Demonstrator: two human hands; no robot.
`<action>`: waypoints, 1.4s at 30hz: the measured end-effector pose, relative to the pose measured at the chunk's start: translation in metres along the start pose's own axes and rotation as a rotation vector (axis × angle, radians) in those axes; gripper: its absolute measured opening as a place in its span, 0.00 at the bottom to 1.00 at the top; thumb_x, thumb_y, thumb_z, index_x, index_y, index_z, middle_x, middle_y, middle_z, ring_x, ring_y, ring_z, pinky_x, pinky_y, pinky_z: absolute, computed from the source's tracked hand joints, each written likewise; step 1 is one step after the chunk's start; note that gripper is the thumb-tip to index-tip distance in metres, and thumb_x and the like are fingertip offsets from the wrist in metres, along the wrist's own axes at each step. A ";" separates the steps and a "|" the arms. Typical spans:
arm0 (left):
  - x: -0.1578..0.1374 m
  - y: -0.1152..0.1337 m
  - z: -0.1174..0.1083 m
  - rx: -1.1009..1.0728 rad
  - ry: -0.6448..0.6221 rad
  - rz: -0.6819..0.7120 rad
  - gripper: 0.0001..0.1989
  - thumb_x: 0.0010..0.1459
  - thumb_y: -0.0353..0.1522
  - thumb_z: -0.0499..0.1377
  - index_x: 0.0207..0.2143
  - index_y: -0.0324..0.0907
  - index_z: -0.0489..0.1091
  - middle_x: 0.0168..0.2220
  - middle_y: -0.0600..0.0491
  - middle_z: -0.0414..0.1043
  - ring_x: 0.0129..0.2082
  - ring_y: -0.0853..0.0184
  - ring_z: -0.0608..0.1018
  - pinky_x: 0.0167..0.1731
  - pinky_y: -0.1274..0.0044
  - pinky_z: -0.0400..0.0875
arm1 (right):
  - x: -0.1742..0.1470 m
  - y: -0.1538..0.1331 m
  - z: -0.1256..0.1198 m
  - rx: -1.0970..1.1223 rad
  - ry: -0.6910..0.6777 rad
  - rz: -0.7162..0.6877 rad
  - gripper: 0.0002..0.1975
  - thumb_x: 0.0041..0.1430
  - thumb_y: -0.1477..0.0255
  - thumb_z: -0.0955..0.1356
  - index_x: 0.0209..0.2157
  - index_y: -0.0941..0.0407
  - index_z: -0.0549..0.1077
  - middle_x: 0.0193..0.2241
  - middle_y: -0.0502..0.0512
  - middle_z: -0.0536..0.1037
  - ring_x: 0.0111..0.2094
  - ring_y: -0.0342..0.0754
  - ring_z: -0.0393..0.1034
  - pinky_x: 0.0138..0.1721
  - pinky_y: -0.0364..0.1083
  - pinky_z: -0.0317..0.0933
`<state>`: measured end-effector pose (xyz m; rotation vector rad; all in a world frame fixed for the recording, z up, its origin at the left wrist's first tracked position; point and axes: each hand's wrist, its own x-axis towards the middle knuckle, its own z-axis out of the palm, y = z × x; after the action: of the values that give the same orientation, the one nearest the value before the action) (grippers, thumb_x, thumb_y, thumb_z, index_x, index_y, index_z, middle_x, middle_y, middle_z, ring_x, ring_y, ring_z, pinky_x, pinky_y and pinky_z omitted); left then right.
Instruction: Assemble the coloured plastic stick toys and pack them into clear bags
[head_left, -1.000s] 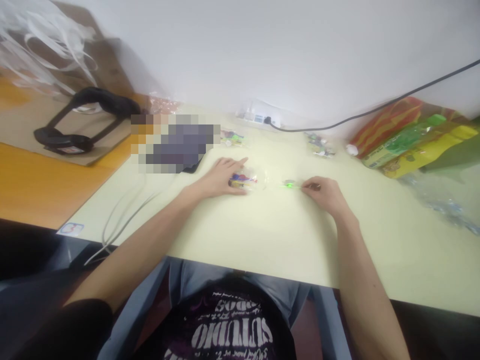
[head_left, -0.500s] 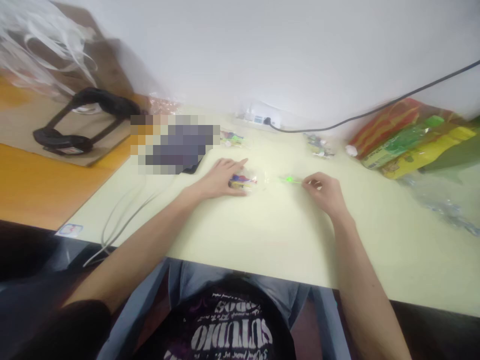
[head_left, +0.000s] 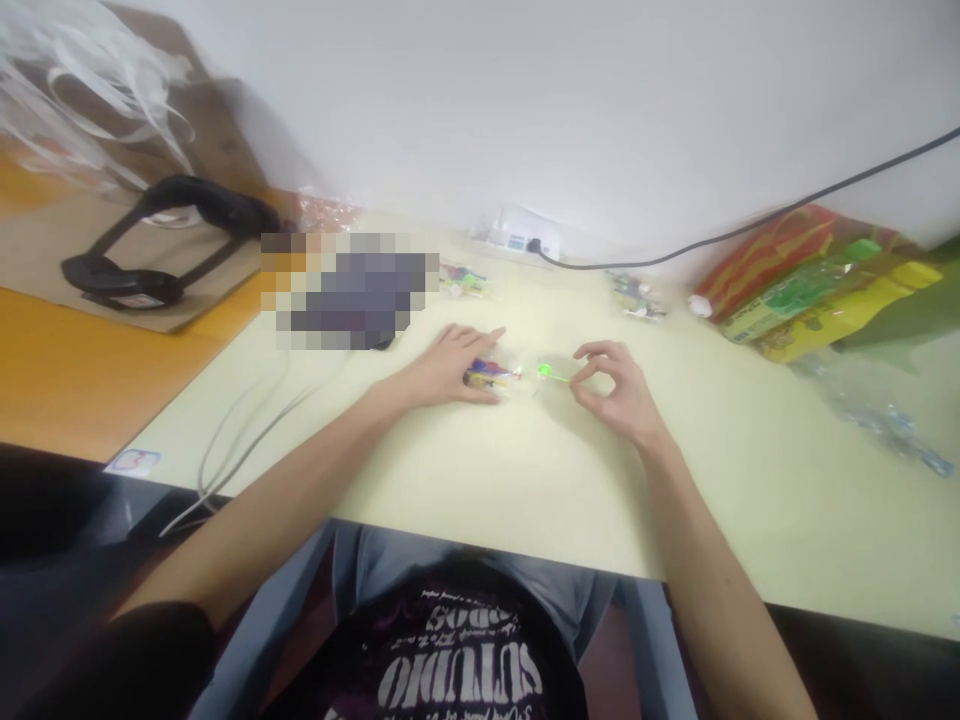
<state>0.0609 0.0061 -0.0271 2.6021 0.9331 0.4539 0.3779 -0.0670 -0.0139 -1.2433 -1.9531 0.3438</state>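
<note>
My left hand (head_left: 450,368) lies on the table with its fingers spread and thumb apart, around and partly over a small clear plastic packet (head_left: 491,375) of blue, red and yellow pieces. Whether it presses on the packet I cannot tell. Between the thumb and index finger of my right hand (head_left: 611,388) is the end of a thin bright green stick (head_left: 553,374) with a rounder head. That head points left, close to the packet's right end. The other fingers of my right hand are curled and lifted.
Similar small packets lie farther back, one at the left (head_left: 465,280) and one at the right (head_left: 637,297). A dark tablet-like object (head_left: 360,295), partly pixelated, is left. Bright snack bags (head_left: 817,300) lean at the right. A black cable (head_left: 675,258) runs to a power strip (head_left: 517,238).
My right hand has moved left and slightly nearer to me, bringing the green stick's head close to the packet. My left hand and the packet have shifted slightly right.
</note>
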 end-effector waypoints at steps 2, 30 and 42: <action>0.000 0.001 0.000 0.001 0.003 0.007 0.54 0.57 0.59 0.64 0.76 0.45 0.48 0.63 0.43 0.67 0.63 0.48 0.63 0.65 0.63 0.53 | 0.000 -0.004 0.008 -0.003 -0.005 -0.003 0.04 0.53 0.73 0.73 0.26 0.51 0.76 0.48 0.56 0.79 0.51 0.58 0.70 0.57 0.61 0.62; 0.000 0.003 0.006 0.000 -0.001 0.038 0.55 0.56 0.60 0.64 0.76 0.46 0.46 0.65 0.42 0.65 0.64 0.48 0.62 0.66 0.63 0.52 | 0.013 -0.005 0.043 0.138 0.111 0.213 0.07 0.54 0.68 0.74 0.24 0.52 0.76 0.44 0.55 0.83 0.49 0.57 0.73 0.56 0.58 0.63; 0.001 0.004 0.005 -0.011 0.003 0.029 0.53 0.58 0.59 0.62 0.75 0.44 0.48 0.64 0.41 0.66 0.63 0.48 0.63 0.65 0.62 0.53 | 0.029 -0.008 0.062 0.060 -0.056 0.097 0.04 0.59 0.66 0.74 0.33 0.49 0.85 0.51 0.57 0.81 0.53 0.60 0.68 0.58 0.61 0.63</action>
<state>0.0657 0.0030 -0.0301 2.6086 0.8931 0.4695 0.3214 -0.0354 -0.0367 -1.3046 -1.9190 0.4872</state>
